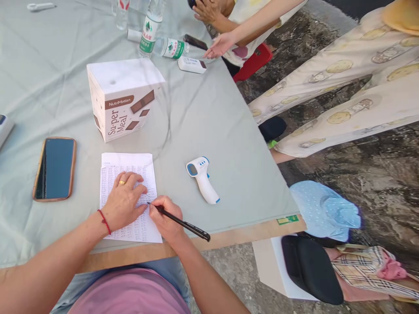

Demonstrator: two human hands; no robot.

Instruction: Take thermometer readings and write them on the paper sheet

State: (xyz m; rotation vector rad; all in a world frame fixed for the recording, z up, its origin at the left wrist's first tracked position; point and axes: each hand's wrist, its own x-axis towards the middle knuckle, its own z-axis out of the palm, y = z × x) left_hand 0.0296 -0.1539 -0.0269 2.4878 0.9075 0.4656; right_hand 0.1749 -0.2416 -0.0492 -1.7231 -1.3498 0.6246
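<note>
A printed sheet of paper [137, 229] with rows of small text lies near the table's front edge. Flat across its middle rests my left hand [126, 203], fingers spread, a gold ring on one finger and a red cord at the wrist. My right hand [166, 216] grips a black pen [188, 226], its tip down at the paper beside my left fingers. To the right of the sheet lies a white and blue infrared thermometer [203, 179]. On the left is a smartphone [55, 169] in a brown case, screen dark.
Behind the sheet stands a white "Su-per Meal" box [124, 104]. Farther back are an upright water bottle [151, 30], a fallen bottle [173, 48] and a white device [192, 65]. A co-worker's hand [218, 46] reaches over the right edge. A blue dotted bag [324, 209] sits beyond the corner.
</note>
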